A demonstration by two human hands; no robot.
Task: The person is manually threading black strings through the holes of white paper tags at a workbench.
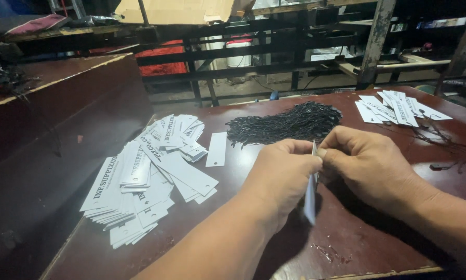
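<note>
A small workshop or packing room is suggested: a worn dark-red worktable is strewn with white paper hang tags at nine o'clock, black tag strings at twelve, and rough metal racking is seen behind.

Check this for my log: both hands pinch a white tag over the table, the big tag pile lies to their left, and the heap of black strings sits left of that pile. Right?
Not quite. The head view shows the black strings right of the tag pile, behind the hands. The rest holds: the left hand and right hand pinch a white tag over the table.
</note>
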